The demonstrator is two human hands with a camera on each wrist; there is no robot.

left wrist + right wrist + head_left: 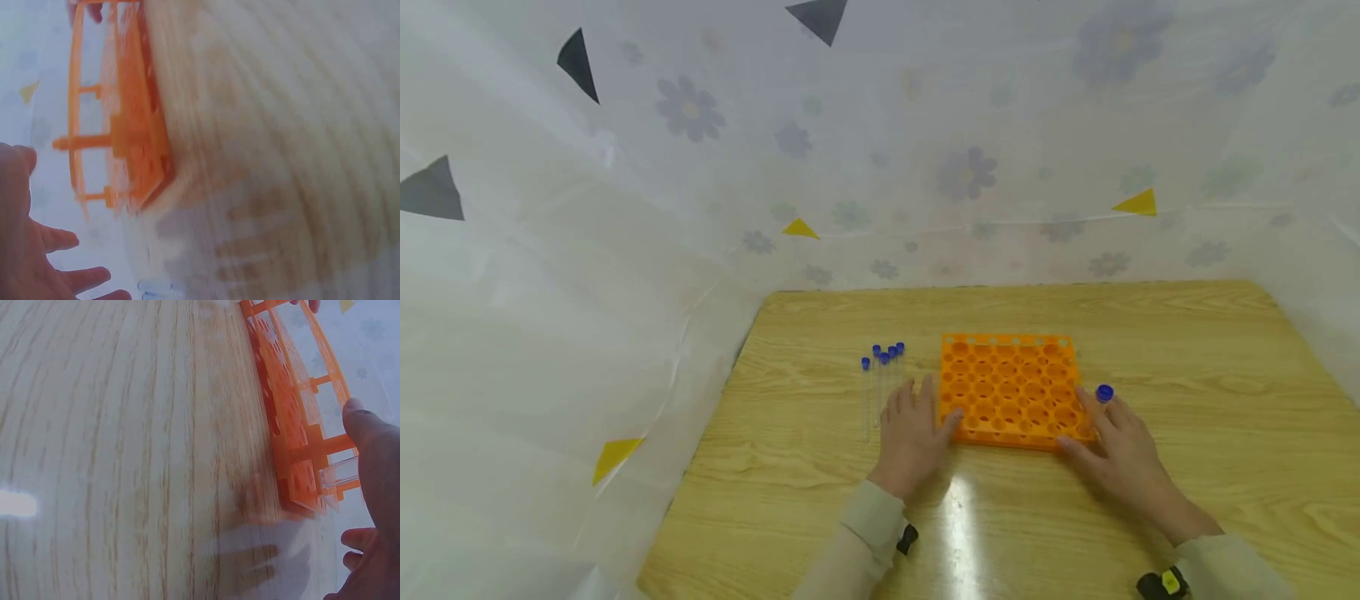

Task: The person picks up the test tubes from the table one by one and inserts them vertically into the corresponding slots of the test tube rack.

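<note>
An orange test tube rack [992,436] with rows of round holes stands on the table. My left hand [913,433] is at its left side, fingers spread; the left wrist view shows a gap between these fingers [59,239] and the rack's end. On the other side is my right hand [1123,458], its thumb by the near right corner. Whether that thumb [357,415] touches the rack's upper plate, I cannot tell. Just beyond the right fingertips stands a blue-capped clear tube [1104,392], its body partly hidden by the hand. Neither hand holds anything.
Several thin clear tubes with blue caps [884,358] lie left of the rack, partly behind my left hand. The wood-grain table [805,500] is bordered by a white flowered plastic sheet [880,167] at the back and sides.
</note>
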